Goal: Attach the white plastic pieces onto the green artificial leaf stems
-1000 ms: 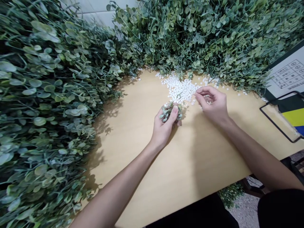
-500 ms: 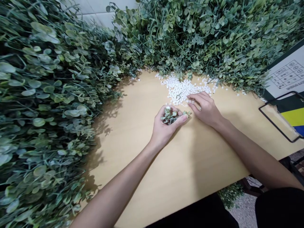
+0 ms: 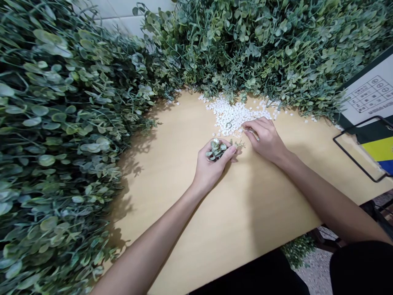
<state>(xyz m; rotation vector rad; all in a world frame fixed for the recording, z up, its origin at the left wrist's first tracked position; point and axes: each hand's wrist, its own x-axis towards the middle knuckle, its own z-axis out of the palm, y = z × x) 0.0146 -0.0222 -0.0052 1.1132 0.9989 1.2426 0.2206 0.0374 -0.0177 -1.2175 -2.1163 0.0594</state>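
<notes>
My left hand (image 3: 210, 164) is closed around a small leafy sprig (image 3: 217, 150) of artificial greenery, and a white bead-like piece (image 3: 216, 141) shows on top of its leaves. The sprig's thin tip pokes out past the thumb. To its right, my right hand (image 3: 266, 137) is pinched at the near edge of a heap of small white bead-like pieces (image 3: 231, 114). Something small and pale shows between its fingers, too small to name. A short dark curved bit (image 3: 229, 124) lies on the heap.
Dense artificial foliage (image 3: 61, 143) lines the table's left side, and more foliage (image 3: 251, 49) runs along the back. At right stands a dark box with a printed label (image 3: 370, 98), beside a black wire frame (image 3: 353, 162). The wooden table (image 3: 190, 241) ends at a slanting near edge.
The sprig has turned slightly in my left hand, and the thumb has shifted left along it. My right hand stays by the white pieces, its fingers moving only slightly.
</notes>
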